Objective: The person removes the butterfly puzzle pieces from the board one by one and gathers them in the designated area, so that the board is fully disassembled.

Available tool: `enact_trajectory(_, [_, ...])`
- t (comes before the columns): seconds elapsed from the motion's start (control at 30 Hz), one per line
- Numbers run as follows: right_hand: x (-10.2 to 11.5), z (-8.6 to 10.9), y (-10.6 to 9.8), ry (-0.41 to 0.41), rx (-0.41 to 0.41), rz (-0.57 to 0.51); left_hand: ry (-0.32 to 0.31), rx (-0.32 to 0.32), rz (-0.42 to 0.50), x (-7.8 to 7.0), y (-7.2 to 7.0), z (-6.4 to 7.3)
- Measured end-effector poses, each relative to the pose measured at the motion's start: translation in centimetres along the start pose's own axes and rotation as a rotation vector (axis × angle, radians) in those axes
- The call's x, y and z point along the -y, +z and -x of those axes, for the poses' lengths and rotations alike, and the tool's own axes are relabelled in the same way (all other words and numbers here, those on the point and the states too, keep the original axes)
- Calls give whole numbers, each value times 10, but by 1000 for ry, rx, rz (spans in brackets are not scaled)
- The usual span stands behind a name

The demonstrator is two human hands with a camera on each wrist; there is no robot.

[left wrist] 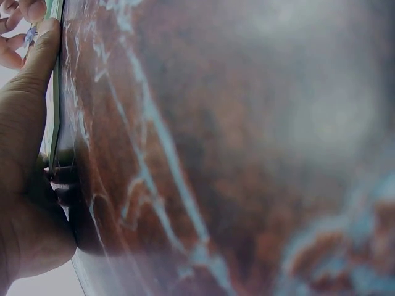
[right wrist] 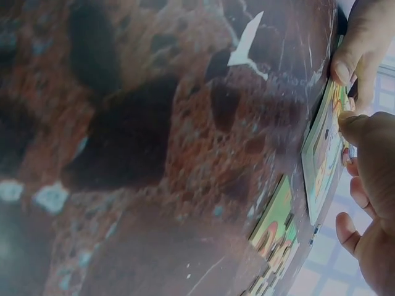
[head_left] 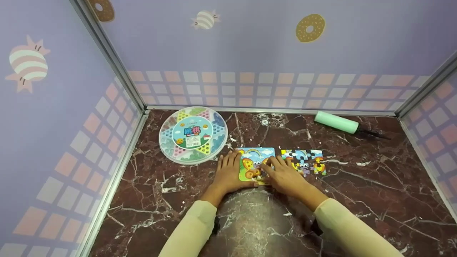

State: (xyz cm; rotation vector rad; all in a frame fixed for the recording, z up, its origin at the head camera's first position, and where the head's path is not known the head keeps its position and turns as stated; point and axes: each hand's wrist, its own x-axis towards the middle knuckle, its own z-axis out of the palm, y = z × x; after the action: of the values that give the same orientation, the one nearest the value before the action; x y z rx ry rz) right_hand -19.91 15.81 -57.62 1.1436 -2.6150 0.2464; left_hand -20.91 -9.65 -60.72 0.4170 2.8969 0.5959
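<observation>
A square jigsaw puzzle board [head_left: 250, 160] with a rainbow and butterfly picture lies flat on the dark marbled table. My left hand [head_left: 228, 173] rests along its left side, fingers extended, thumb pressing the near edge; the left wrist view shows the thumb [left wrist: 44, 52] against the board's rim. Over the board's right part, my right hand [head_left: 287, 179] pinches a small bluish puzzle piece [left wrist: 29, 35] between thumb and fingers. The right wrist view has the right hand [right wrist: 376, 166] close above the board [right wrist: 321, 154]. My right fingers hide part of the picture.
Loose and joined puzzle pieces [head_left: 319, 165] lie just right of the board. A round Chinese checkers box [head_left: 192, 135] stands at the back left. A mint-green cylinder with a black nozzle [head_left: 336, 122] lies at the back right. Patterned walls [head_left: 250, 53] enclose the table.
</observation>
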Motion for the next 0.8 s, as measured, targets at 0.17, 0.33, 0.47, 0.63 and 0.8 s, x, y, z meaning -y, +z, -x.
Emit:
enact_trajectory(0.17, [-4, 4, -1, 6, -21, 7, -4, 6, 19, 3, 3, -2])
enact_trajectory(0.33, [-9, 11, -2, 19, -25, 18, 9, -11, 42, 5, 5, -2])
enact_trajectory(0.47, [-13, 16, -3, 20, -22, -1, 14, -16, 44, 7, 7, -3])
enact_trajectory(0.63, [-17, 20, -4, 36, -1, -34, 14, -16, 43, 6, 6, -3])
enact_trajectory(0.8, [-20, 25, -7, 74, 24, -80, 16, -18, 58, 7, 7, -3])
